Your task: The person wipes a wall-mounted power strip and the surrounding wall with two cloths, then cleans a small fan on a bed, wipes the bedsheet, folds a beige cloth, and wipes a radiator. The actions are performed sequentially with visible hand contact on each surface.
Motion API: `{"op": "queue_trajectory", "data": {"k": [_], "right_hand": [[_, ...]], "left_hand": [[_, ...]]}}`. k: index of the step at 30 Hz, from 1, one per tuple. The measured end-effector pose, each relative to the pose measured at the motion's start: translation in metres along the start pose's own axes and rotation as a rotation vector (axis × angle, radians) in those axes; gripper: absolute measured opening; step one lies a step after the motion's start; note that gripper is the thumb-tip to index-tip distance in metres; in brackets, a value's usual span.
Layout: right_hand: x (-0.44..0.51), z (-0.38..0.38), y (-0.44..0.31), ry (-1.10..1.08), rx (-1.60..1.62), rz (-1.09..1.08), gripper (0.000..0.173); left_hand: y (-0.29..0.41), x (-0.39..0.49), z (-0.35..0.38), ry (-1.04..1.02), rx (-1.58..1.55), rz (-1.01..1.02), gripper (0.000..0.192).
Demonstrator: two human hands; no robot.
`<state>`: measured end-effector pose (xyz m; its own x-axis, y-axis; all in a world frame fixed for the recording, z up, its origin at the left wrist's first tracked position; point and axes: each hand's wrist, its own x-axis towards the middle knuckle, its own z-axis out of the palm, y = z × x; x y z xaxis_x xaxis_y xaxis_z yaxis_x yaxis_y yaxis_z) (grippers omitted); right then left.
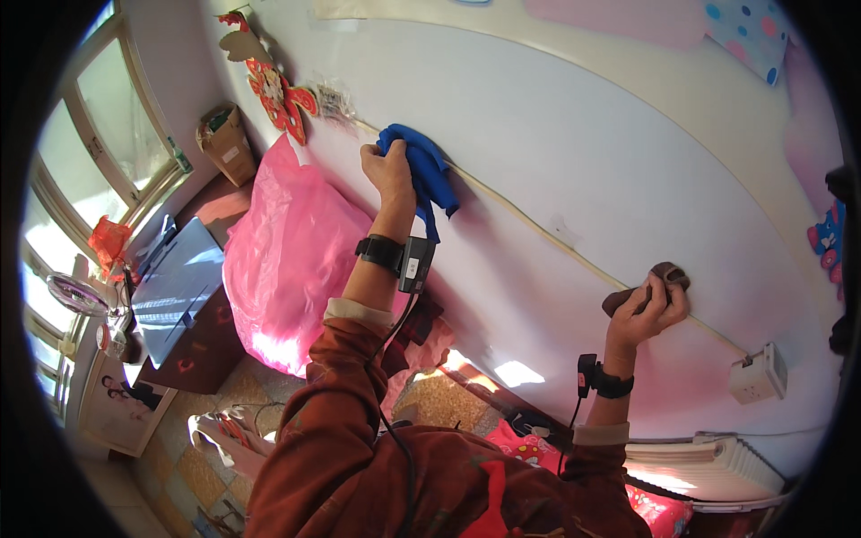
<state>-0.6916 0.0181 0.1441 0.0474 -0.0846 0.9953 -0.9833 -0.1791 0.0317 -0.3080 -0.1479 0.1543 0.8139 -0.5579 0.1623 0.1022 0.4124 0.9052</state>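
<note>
My left hand (390,169) grips a bunched blue cloth (430,176) against the pale wall (538,141), over a thin cream cable (531,215) that runs along it. Part of the cloth hangs below the hand, and some of my fingers are hidden by it. Further right, my right hand (647,315) has its fingers closed around a dark brown item (619,301), probably a folded cloth, pressed at the same cable. A white socket box (759,378) sits where the cable ends. Both wrists wear black straps with small devices and leads.
A large pink plastic bag (289,262) bulges beside my left arm. Beyond it stand a blue-topped cabinet (178,289), a cardboard box (229,148) and a small fan (75,296). A red paper decoration (279,101) hangs on the wall. An oil-filled radiator (713,464) is low on the right.
</note>
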Motion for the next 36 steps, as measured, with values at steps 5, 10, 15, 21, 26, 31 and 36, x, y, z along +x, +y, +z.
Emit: {"op": "queue_trajectory", "data": {"k": [5, 10, 15, 21, 26, 31, 36], "right_hand": [[0.003, -0.005, -0.001, -0.022, 0.014, -0.025, 0.02], [0.005, -0.008, 0.001, -0.039, 0.074, -0.057, 0.023], [0.005, -0.011, 0.003, -0.075, 0.123, -0.063, 0.026], [0.006, -0.013, 0.008, -0.086, 0.141, -0.111, 0.024], [0.004, -0.012, 0.009, -0.105, 0.118, -0.112, 0.026], [0.001, -0.009, 0.007, -0.086, 0.06, -0.124, 0.029], [0.0, -0.006, 0.007, -0.063, 0.043, -0.129, 0.024]], "left_hand": [[0.016, -0.05, 0.009, -0.056, 0.082, 0.0, 0.029], [0.025, -0.122, 0.016, -0.164, 0.113, 0.054, 0.026], [0.037, -0.193, 0.017, -0.357, 0.199, 0.027, 0.022], [0.053, -0.187, -0.019, -0.996, 0.036, -0.025, 0.024], [0.052, -0.068, -0.022, -0.282, 0.27, 0.282, 0.036], [0.02, -0.031, 0.001, -0.097, 0.364, 0.307, 0.042], [-0.001, -0.119, 0.01, -0.22, 0.247, 0.529, 0.028]]}}
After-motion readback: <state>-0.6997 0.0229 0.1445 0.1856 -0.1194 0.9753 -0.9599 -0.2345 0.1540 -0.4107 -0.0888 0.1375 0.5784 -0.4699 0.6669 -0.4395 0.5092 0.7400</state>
